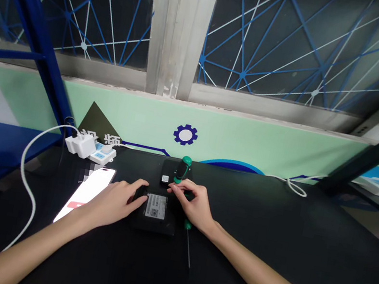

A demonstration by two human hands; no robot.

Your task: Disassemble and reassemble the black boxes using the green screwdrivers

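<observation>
A flat black device (pixel 155 224) with a white printed label (pixel 156 206) lies on the dark table in front of me. My left hand (pixel 120 202) grips its left side, thumb over the top face and index finger at the far corner. At the device's far right corner, my right hand (pixel 196 206) pinches a green-and-black screwdriver (pixel 182 169) low down, beneath its handle. That handle points up, slightly tilted; its tip is hidden by the fingers. Under my right wrist lies a second screwdriver (pixel 188 243), thin-shafted with a green collar, its handle partly covered.
Behind the device sits another black box (pixel 167 167) with a small label. To the left are a lit phone (pixel 87 192), a white power strip with plugs (pixel 91 148) and its looping cable (pixel 25 171). A white cord (pixel 296 188) lies along the back right edge, below the wall.
</observation>
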